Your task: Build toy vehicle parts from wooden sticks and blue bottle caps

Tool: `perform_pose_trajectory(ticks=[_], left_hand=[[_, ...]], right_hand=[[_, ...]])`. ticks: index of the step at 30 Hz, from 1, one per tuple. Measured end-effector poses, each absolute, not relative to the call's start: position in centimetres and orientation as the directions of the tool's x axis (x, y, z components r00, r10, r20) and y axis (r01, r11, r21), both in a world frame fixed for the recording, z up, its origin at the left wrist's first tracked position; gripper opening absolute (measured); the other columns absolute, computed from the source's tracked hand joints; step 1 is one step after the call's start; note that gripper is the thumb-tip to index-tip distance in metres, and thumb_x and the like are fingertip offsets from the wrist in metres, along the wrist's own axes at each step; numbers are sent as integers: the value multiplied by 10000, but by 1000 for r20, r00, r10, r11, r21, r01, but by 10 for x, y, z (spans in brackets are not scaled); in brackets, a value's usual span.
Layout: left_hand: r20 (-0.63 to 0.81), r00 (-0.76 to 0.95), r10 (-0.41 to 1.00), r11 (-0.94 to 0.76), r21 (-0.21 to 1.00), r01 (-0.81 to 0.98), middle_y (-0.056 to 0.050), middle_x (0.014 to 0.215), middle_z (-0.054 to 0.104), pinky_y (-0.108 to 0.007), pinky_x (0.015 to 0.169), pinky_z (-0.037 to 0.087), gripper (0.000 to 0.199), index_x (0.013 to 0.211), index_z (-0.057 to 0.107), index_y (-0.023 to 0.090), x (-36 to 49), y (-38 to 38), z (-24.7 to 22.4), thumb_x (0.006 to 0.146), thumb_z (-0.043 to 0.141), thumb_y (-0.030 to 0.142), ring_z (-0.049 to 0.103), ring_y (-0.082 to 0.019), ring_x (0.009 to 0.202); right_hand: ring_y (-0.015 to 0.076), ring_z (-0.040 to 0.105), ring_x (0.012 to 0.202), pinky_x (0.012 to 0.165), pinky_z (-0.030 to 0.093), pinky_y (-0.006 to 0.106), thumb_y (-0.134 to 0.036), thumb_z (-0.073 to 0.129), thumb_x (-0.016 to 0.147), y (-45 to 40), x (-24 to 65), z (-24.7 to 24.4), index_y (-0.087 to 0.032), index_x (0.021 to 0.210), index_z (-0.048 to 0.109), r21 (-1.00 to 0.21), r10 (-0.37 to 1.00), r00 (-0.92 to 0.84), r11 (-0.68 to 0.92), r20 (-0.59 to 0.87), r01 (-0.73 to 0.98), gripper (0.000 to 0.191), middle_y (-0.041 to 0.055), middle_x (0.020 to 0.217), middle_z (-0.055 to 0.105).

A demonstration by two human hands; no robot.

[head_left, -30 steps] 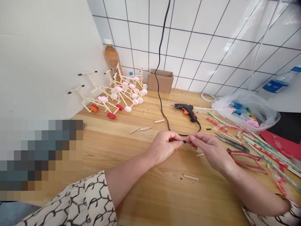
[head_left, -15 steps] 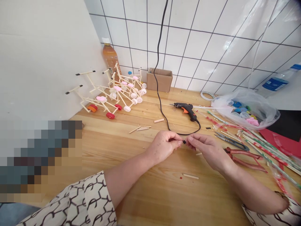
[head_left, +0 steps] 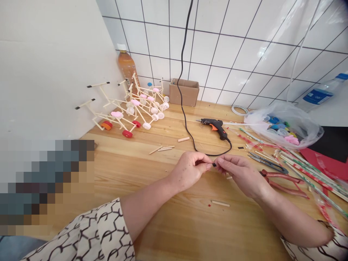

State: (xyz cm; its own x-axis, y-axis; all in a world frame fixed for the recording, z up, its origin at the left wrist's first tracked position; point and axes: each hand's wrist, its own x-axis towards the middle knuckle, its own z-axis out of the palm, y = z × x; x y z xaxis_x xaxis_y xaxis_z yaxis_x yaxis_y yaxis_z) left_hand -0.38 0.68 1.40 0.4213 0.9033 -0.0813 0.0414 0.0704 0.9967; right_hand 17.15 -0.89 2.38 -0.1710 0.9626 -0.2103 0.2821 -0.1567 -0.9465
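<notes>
Over the middle of the wooden table, my left hand and my right hand meet almost fingertip to fingertip. A small black piece, like a scrap of paper or tape, shows between them. Thumb and forefinger of my left hand are pinched at its left edge, and my right fingers are pinched at its right. The fingers hide whatever else may be in them. Beneath the right hand a bit of wooden stick peeks out. Another short stick lies nearer me.
Behind my hands lies a black glue gun with its cord. Stick-built models with bottle-cap wheels stand at left. Snips, red-handled pliers, wrapped sticks and a bag of caps lie at right. A small cardboard box stands by the wall.
The black piece and the fingertips have shifted very slightly to the right. Both hands keep their pinch, and the things on the table have stayed put.
</notes>
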Motion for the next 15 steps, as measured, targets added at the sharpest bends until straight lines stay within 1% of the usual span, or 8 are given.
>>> perform_pose_trajectory(ticks=[2, 5, 7, 11, 15], left_hand=[[-53, 424, 904, 41, 998, 38, 19, 576, 575, -220, 542, 371, 87, 711, 681, 135, -3, 7, 15, 737, 599, 152, 473, -88, 540], [0, 428, 904, -9, 1000, 18, -14, 691, 670, -234, 644, 436, 98, 717, 692, 136, -3, 7, 15, 737, 599, 111, 568, -115, 648], [23, 424, 905, -30, 1000, 10, -29, 740, 700, -247, 692, 459, 108, 724, 699, 138, -3, 6, 16, 738, 600, 97, 606, -135, 705], [55, 404, 913, -64, 998, 10, -35, 751, 718, -267, 700, 485, 113, 727, 709, 149, -2, 6, 15, 728, 613, 89, 637, -158, 724], [106, 395, 913, -114, 994, -5, -34, 761, 722, -268, 692, 496, 121, 724, 713, 160, -2, 5, 13, 724, 619, 84, 646, -159, 720]], right_hand=[[119, 475, 604, 595, 364, 255, -434, 599, 779, -9, 170, 25, -175, 676, 643, -955, 961, -169, -174, -217, 241, 282, 1, 652, 585], [116, 475, 593, 583, 364, 254, -423, 623, 755, -9, 169, 26, -168, 661, 647, -963, 960, -163, -196, -227, 186, 273, 5, 633, 584], [117, 481, 594, 579, 365, 255, -420, 628, 753, -9, 169, 26, -168, 658, 647, -963, 958, -165, -206, -234, 174, 270, 9, 636, 588], [115, 489, 583, 563, 364, 253, -422, 632, 748, -9, 170, 27, -168, 667, 653, -962, 954, -171, -218, -246, 167, 267, 10, 639, 600], [113, 486, 568, 542, 358, 250, -435, 644, 726, -10, 169, 28, -166, 652, 650, -958, 951, -164, -236, -263, 164, 279, 16, 631, 606]])
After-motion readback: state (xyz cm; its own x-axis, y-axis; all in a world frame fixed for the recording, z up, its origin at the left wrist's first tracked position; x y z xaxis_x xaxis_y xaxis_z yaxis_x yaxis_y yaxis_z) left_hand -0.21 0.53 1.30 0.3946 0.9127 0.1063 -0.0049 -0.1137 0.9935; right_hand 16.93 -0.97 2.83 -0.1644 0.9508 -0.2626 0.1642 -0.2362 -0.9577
